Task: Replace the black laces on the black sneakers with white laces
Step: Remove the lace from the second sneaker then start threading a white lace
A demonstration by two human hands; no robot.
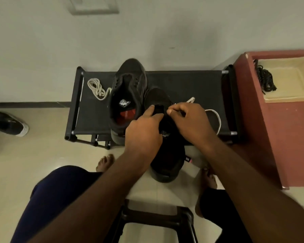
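Two black sneakers are on a low black fabric rack (191,85). The far sneaker (128,85) lies unlaced with its opening toward me. The near sneaker (167,155) hangs over the rack's front edge, heel toward me. My left hand (144,132) holds its tongue between thumb and fingers. My right hand (191,121) pinches a white lace (216,118) at the eyelets; the lace loops out to the right over the rack. A second white lace (96,88) lies bundled on the rack's left end. Black laces (265,79) lie heaped in a cream tray (291,79).
The tray sits on a red-brown ledge (279,128) right of the rack. Other shoes (7,125) lie on the tiled floor at the left. My bare feet (104,163) and a dark stool (156,220) are below the rack. A wall stands behind.
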